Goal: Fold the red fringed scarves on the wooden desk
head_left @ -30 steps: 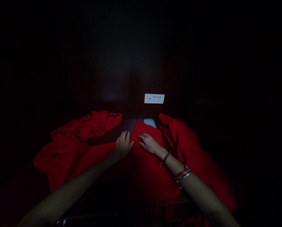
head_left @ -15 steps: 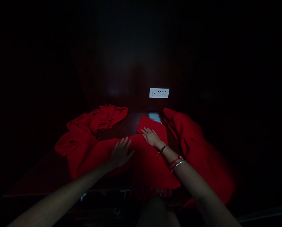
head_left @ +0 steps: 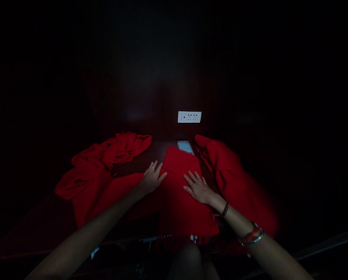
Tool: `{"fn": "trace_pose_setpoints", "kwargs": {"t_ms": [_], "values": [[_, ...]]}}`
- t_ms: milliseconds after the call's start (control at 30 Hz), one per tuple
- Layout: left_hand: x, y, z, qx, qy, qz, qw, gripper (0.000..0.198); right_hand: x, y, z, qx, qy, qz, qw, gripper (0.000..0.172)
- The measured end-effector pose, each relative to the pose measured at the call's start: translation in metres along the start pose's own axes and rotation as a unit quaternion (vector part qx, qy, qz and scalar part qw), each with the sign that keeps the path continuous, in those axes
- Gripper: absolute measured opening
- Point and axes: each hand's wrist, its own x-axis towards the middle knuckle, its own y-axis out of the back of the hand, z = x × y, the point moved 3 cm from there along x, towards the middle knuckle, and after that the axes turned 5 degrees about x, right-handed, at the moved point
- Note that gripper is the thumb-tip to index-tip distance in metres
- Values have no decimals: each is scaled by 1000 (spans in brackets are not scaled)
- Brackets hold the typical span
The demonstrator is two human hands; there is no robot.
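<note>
A red fringed scarf (head_left: 180,210) lies spread over the dark tabletop, its fringe hanging at the near edge. My left hand (head_left: 152,179) rests on the scarf near its fold, fingers stretched out, a ring on one finger. On the scarf's right part my right hand (head_left: 199,188) lies flat with its fingers spread. Leftward, the cloth runs on into a bunched red heap (head_left: 86,175) with more fringe (head_left: 123,153) at the back. Neither hand grips the cloth.
Another red cloth (head_left: 235,175) lies rumpled on the right. Behind the scarf is a pale blue, pixelated flat item (head_left: 185,147). A white socket plate (head_left: 189,117) sits on the dark back panel. The person's knee (head_left: 188,256) shows below the table edge (head_left: 57,251). Surroundings are very dark.
My right hand has slid toward me and to the right across the scarf. My left hand has shifted slightly up, close to the fold. The view has turned a little.
</note>
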Motion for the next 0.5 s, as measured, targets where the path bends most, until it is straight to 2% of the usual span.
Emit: {"fn": "trace_pose_setpoints", "kwargs": {"t_ms": [67,133,233,300,367,500], "values": [[3,-5,17,-5,-19,17,1000,58,-6,-2,10,10,27,18,999,52],[1,-12,33,-3,-47,13,999,62,-1,7,20,34,53,54,997,47],[-4,-22,43,-2,-53,-25,998,67,15,31,33,45,16,117,992,40],[-5,-24,42,-8,-45,-35,998,71,25,43,38,38,-57,127,990,42],[-3,-21,37,-23,-39,-24,999,71,28,46,37,32,-119,110,986,48],[2,-11,20,-27,16,38,999,57,11,35,28,23,-152,79,985,60]]}}
